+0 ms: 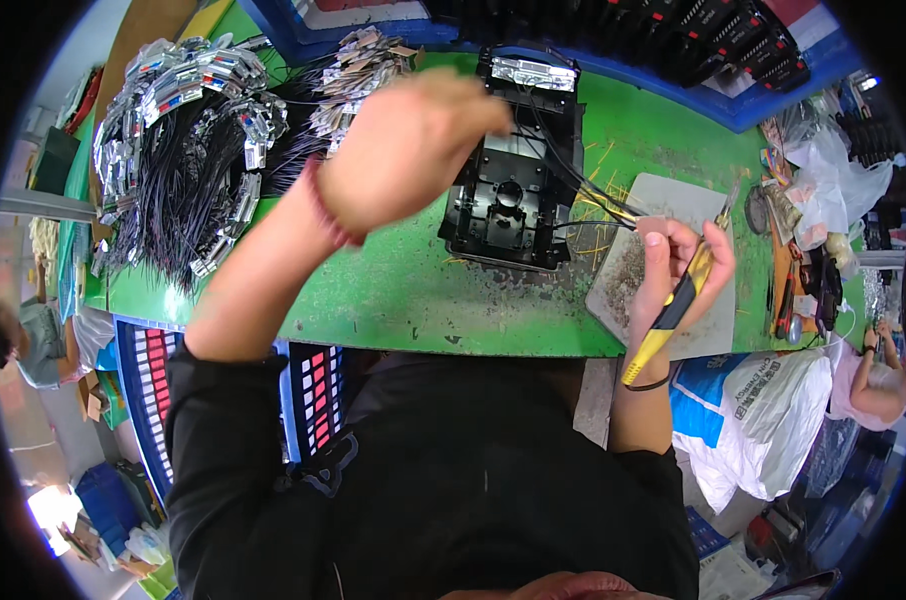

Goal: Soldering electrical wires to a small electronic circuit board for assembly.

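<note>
A black plastic housing lies on the green bench in front of me, with a silver metal part at its far end. Black wires run from it toward my right hand. That right hand is closed around a tool with a yellow-and-black handle and a metal tip; its thumb and finger also pinch the wire ends. My left hand, smeared by motion, is over the left side of the housing; its fingers are too blurred to read.
Bundles of silver parts with black leads are heaped at the left, with another pile behind my left hand. A worn grey board lies under my right hand. At the back stands a blue crate of black parts; yellow scraps litter the bench.
</note>
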`<state>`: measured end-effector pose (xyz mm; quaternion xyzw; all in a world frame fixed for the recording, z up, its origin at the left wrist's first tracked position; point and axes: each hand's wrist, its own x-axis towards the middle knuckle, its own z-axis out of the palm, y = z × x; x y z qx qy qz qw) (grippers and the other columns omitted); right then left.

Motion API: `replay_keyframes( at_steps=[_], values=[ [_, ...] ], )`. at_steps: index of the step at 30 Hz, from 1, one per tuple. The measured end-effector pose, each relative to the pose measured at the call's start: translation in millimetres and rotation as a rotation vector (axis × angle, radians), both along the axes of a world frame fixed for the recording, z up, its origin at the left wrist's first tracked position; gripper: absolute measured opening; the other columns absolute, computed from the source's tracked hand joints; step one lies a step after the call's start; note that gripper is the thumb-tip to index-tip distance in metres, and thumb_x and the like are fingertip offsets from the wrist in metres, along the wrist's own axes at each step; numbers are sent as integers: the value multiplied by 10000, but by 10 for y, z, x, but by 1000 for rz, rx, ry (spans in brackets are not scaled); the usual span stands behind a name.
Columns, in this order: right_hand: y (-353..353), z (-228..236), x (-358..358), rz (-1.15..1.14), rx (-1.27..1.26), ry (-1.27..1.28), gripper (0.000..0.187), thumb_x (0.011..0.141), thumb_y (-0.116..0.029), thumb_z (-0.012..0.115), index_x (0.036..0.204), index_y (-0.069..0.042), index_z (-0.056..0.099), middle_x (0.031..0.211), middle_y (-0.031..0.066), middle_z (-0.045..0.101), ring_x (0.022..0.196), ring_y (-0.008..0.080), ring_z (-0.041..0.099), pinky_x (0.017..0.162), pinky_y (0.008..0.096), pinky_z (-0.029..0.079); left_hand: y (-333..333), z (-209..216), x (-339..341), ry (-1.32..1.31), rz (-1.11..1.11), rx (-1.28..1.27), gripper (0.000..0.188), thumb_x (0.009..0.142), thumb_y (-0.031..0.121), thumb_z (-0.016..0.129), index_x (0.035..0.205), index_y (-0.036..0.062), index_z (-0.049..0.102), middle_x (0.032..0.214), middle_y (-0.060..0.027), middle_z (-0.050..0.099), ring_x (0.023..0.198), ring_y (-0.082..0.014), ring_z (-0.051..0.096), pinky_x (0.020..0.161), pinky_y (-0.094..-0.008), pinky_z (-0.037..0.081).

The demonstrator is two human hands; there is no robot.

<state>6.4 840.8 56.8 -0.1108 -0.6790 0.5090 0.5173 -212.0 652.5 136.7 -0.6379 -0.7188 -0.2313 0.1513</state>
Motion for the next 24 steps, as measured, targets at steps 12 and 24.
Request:
replay_keyframes(
  at_steps=[12,24],
  values=[
    [-169,67,100,1,596,-325,391,838,103,670,1170,-14,501,927,166,705,883,234,700,847,352,544,467,-267,-591,-190,457,-427,534,858,524,592,742,19,719,763,-198,694,776,-351,694,720,-448,561],
    [-98,-32,268,167,429,-48,290,979,-122,520,1196,33,404,957,338,657,805,375,677,777,429,561,201,-372,-946,-499,330,-565,506,819,471,572,961,10,726,888,-224,707,877,-293,698,838,-410,529]
  ],
)
